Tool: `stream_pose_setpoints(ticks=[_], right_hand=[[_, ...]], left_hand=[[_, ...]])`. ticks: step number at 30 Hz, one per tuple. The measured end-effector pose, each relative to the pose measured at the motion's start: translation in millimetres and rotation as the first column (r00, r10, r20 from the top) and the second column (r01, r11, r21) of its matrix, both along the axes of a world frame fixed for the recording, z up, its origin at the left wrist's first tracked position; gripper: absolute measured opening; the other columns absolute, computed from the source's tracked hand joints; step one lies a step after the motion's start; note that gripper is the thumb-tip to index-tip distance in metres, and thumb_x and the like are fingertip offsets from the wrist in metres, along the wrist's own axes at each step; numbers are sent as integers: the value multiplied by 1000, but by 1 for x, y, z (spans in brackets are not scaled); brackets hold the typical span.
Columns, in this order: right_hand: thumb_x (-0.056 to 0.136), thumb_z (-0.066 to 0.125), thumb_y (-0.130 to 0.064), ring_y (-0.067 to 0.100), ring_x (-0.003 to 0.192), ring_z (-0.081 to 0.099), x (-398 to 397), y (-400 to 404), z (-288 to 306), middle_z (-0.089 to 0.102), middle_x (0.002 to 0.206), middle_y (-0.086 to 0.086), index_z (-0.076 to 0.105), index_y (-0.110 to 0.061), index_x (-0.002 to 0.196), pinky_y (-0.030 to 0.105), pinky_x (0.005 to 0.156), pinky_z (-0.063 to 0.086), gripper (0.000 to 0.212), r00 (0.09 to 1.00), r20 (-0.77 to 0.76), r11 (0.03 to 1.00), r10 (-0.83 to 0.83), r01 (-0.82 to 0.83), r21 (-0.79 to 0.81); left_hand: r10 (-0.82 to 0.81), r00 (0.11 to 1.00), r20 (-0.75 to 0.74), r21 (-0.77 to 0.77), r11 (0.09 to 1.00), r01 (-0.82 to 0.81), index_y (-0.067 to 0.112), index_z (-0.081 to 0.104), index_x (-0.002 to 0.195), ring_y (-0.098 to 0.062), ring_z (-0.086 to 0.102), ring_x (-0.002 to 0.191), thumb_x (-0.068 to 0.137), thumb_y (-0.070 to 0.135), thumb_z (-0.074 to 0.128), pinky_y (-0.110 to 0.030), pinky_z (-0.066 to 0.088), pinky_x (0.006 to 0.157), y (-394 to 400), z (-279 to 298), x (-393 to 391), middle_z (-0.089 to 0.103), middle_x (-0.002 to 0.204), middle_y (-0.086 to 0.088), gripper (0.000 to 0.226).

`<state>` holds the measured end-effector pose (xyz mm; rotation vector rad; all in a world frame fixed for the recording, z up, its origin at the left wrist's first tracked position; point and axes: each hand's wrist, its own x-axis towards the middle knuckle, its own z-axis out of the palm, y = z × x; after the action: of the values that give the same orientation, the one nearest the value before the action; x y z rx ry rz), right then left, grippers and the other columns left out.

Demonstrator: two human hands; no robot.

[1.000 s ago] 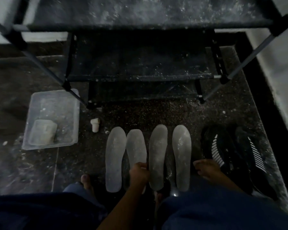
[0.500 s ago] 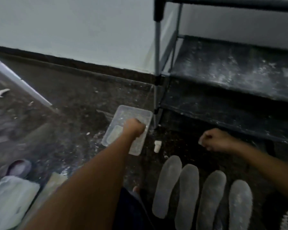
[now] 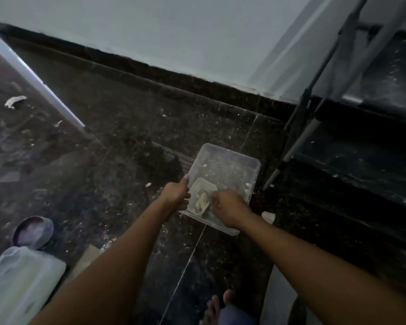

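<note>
A clear plastic tub (image 3: 230, 164) sits on the dark floor beside a black shoe rack. Inside it lies a smaller whitish container (image 3: 203, 192) with pale bits in it. My left hand (image 3: 175, 194) grips the tub's near left rim, thumb along the edge. My right hand (image 3: 227, 206) is over the tub's near right side with fingers curled, at the small container; whether it holds anything is hidden.
The black shoe rack (image 3: 361, 141) with grey poles stands at the right. A small white cap (image 3: 268, 216) lies right of the tub. A purple round lid (image 3: 32, 232) and a translucent container (image 3: 17, 285) sit at bottom left. My bare foot (image 3: 217, 308) shows below. A wall runs behind.
My view has swung left, away from the insoles. My left hand went from the tub's middle to its left rim, and my right hand came over from the rack to the tub.
</note>
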<state>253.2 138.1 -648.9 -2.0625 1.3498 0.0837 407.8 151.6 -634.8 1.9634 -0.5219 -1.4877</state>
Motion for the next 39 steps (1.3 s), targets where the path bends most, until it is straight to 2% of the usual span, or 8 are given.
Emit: stream_pose_setpoints(ticks=[6, 14, 21, 26, 29, 32, 36, 39], right_hand=[[87, 52, -28, 31, 127, 35, 42, -1, -40, 50, 131, 10, 44, -26, 131, 43, 107, 19, 44, 907, -346, 930, 240, -316, -186], [87, 51, -31, 44, 139, -12, 61, -8, -65, 23, 151, 14, 37, -27, 136, 68, 101, -12, 52, 795, -538, 946, 279, -324, 12], [90, 44, -29, 39, 138, -23, 58, -1, -66, 17, 155, 9, 45, -17, 133, 70, 92, -24, 45, 882, -431, 981, 190, -191, 41], [93, 40, -30, 28, 142, 0, 49, -4, -33, 46, 137, 2, 56, -16, 121, 61, 106, -7, 36, 974, 8, 973, -226, 226, 38], [80, 63, -38, 15, 116, 48, 25, -3, -2, 69, 100, -7, 71, -22, 84, 42, 98, 23, 18, 763, 349, 829, -545, 553, 84], [65, 80, -24, 10, 75, 61, -21, -1, 27, 67, 75, -6, 64, -22, 67, 27, 75, 45, 16, 464, 473, 629, -749, 723, 286], [73, 74, -10, 19, 81, 65, -98, 11, 47, 65, 89, 4, 61, -11, 94, 35, 73, 56, 25, 266, 393, 434, -880, 787, 438], [88, 61, -10, 20, 83, 66, -155, 32, 53, 65, 91, 8, 61, -8, 105, 34, 76, 56, 18, 204, 320, 353, -925, 773, 527]], left_hand=[[61, 996, -61, -33, 997, -63, 11, 47, 74, -20, 48, 62, 97, 52, 33, -26, 42, 54, 3, -52, 12, 48, 73, -9, 49], [138, 985, -107, 34, 990, -135, -4, 51, 113, -29, 58, 90, 96, 58, 28, -27, 50, 63, 5, -76, 14, 54, 106, -21, 68], [72, 996, -47, 42, 997, -70, -7, 48, 121, -32, 59, 100, 93, 63, 27, -30, 54, 69, 2, -77, 11, 56, 112, -22, 79], [-5, 1000, 11, 57, 998, 4, -4, 50, 117, -30, 56, 96, 95, 59, 26, -34, 51, 71, 1, -65, 3, 54, 113, -22, 71], [-64, 996, 66, 78, 995, 59, -1, 53, 101, -28, 55, 79, 98, 52, 31, -34, 47, 65, -4, -45, -4, 53, 106, -21, 58], [-188, 980, 62, 111, 977, 180, 4, 53, 88, -28, 56, 75, 99, 44, 37, -35, 48, 65, -19, -9, -17, 56, 106, -22, 45], [-457, 886, 74, 150, 884, 444, 2, 51, 120, -29, 59, 90, 99, 42, 39, -38, 48, 79, -44, 52, -57, 59, 110, -17, 47], [-617, 782, 85, 199, 780, 594, 7, 51, 117, -26, 60, 90, 99, 42, 39, -37, 49, 79, -52, 96, -103, 60, 105, -13, 41]])
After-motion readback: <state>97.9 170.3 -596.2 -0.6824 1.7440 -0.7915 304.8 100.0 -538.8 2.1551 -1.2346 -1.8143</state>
